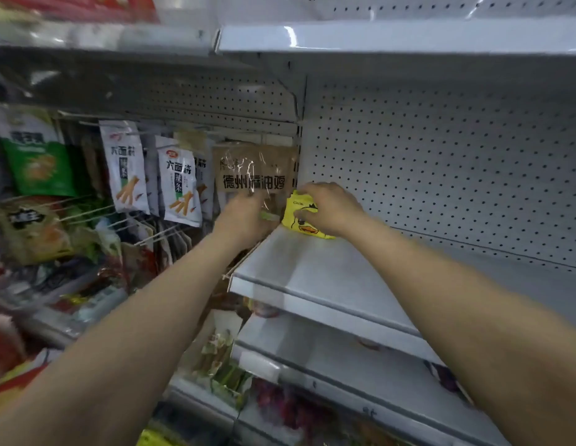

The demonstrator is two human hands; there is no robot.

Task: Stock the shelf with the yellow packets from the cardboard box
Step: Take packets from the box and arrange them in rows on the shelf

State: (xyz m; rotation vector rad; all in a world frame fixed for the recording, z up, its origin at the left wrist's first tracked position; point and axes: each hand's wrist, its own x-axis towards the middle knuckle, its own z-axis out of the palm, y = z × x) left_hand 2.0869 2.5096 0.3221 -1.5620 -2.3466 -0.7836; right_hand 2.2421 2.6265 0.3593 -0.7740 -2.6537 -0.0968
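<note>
Packet point(301, 217) stands upright on shelf point(312, 272), right-hand-held.

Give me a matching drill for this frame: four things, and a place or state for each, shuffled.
Things:
1. yellow packet
2. brown packet
3. left hand
4. white striped packets

States:
A. hanging left of the brown one
B. at the brown packet's lower edge
C. on the shelf, under the right hand
D. hanging by the shelf's left end

Pairs: 1-C, 2-D, 3-B, 4-A
</note>
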